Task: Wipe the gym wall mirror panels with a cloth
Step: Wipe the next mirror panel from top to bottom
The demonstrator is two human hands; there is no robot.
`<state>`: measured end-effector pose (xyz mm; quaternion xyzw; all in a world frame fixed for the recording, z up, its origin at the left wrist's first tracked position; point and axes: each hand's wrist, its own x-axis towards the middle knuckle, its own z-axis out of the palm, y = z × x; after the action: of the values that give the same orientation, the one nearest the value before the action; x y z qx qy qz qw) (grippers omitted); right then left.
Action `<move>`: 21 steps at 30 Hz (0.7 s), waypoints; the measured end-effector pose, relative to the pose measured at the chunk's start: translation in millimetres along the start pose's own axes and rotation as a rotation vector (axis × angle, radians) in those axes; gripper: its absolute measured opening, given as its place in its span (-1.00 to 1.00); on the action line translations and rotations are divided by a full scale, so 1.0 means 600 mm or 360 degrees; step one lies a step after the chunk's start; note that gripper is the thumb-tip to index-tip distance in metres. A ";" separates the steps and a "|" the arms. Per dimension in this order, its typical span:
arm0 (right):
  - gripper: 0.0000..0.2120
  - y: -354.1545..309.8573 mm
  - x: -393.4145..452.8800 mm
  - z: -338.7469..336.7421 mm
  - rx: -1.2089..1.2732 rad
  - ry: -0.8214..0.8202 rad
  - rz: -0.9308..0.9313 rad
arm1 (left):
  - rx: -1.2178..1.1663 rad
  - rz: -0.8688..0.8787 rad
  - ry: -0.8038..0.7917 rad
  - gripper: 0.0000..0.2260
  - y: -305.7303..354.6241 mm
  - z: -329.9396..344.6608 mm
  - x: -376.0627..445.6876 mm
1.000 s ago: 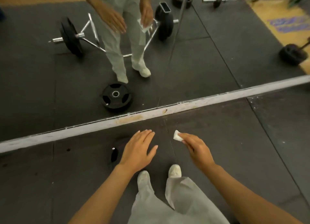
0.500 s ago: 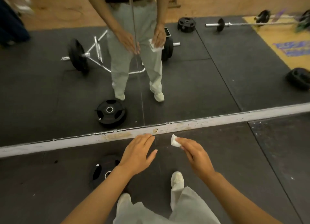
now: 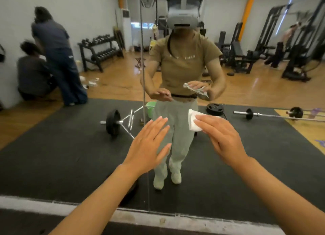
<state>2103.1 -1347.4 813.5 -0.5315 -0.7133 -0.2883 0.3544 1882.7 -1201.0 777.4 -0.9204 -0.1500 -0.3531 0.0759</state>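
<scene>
A person faces the wall mirror point(image 3: 263, 146). The right hand point(image 3: 223, 139) holds a folded white cloth point(image 3: 194, 122) just right of the panel seam point(image 3: 143, 87); the left hand point(image 3: 149, 146) is flat, fingers spread and empty. Overlapping strokes working away from the seam would likely clean best. A green bucket point(image 3: 150, 109) reflects beside the seam, contents unseen.

left hand point(image 3: 149, 146) left of right hand point(image 3: 223, 139), cloth point(image 3: 193, 120) under right fingers, mirror point(image 3: 70, 129) behind
</scene>
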 end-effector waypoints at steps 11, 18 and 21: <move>-0.71 0.101 0.437 -0.125 -0.0697 0.0348 -0.0924 | 0.0327 0.0118 0.0682 -0.50 -0.155 -0.257 0.358; -0.49 0.121 0.693 -0.230 -0.1072 0.0567 -0.0934 | 0.0283 -0.0004 0.1055 -0.49 -0.212 -0.426 0.550; -0.44 0.118 0.790 -0.287 -0.1178 0.0693 -0.0849 | 0.0279 -0.0081 0.1181 -0.51 -0.225 -0.498 0.623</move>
<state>2118.4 -1201.9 1301.2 -0.3482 -0.5839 -0.7065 0.1966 1914.4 -1064.0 1254.2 -0.7159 -0.1648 -0.6499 0.1948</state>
